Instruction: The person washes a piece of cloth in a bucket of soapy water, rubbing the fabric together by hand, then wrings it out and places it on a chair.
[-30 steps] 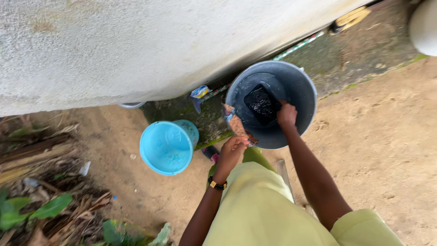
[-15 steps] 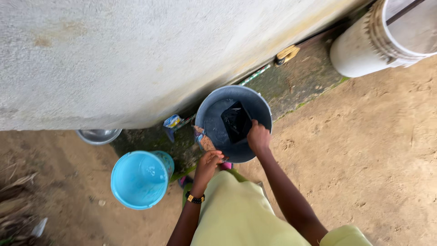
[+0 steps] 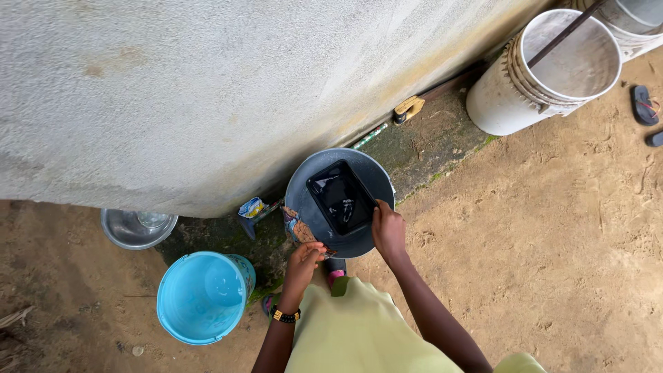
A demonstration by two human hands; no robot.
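Note:
A grey bucket (image 3: 308, 188) stands on the ground by the wall. Inside it sits a black rectangular tray (image 3: 342, 196) holding water. My right hand (image 3: 389, 230) grips the tray's near right corner at the bucket's rim. My left hand (image 3: 304, 260) is closed on a patterned brown cloth (image 3: 297, 228) that hangs over the bucket's near left rim. A yellow-green garment (image 3: 356, 328) covers my body below.
A light blue bucket (image 3: 202, 295) stands to the left, a metal bowl (image 3: 135, 228) beyond it by the rough wall (image 3: 207, 83). White stacked buckets (image 3: 545, 76) with a stick stand at the upper right. Sandals (image 3: 644, 105) lie on the sandy ground.
The view has pulled back and shifted, bringing the white buckets and metal bowl into sight. My right hand has moved to the tray's corner at the rim; the tray now lies flatter.

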